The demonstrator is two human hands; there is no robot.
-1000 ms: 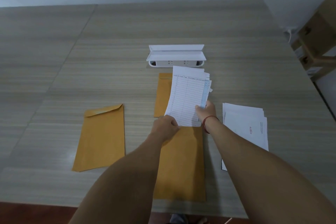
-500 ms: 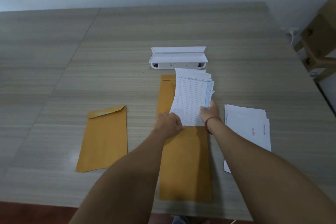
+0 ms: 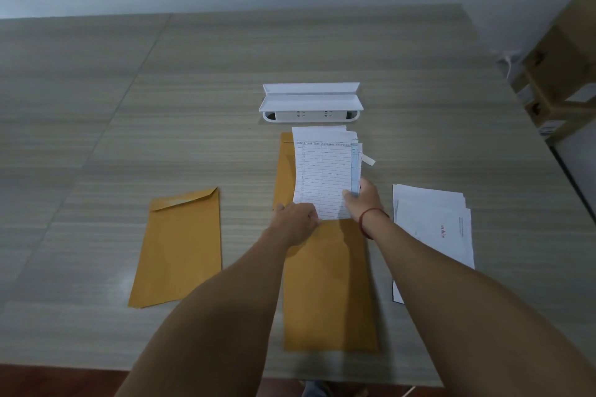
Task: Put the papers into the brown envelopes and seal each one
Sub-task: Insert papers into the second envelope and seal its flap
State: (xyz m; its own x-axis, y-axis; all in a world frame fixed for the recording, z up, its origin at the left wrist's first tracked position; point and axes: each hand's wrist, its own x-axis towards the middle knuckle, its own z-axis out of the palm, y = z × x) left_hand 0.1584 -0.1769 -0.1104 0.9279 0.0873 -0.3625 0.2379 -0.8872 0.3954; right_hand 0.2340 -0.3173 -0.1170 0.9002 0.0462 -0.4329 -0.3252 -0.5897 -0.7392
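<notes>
Step in hand, as judged: sliding papers (image 3: 322,171) into envelope (image 3: 329,284), which lies flat mid-table, mouth away from the person. Sheaf is part-way in, most of it still out above the mouth. Right hand (image 3: 362,203) pinches the sheaf's right edge; left hand (image 3: 295,222) is curled at the mouth's left side, apparently holding it open. To do well: keep the mouth spread, square the fanned right-hand sheets and the loose tab first so no corner snags, push straight along the envelope's length, then fold the flap. Spare envelope (image 3: 180,248) lies left, flap down, well apart; more paper, stack (image 3: 432,226), lies right. White socket box (image 3: 309,103) sits just beyond the sheaf. Hidden/unclear: forearms cover much of the envelope; left fingertips not seen, so which layer they grip can't be told; brown strip (image 3: 285,171) behind the sheaf could be flap or another envelope; print too small to read; cartons (image 3: 561,74) cut off at the right edge.
</notes>
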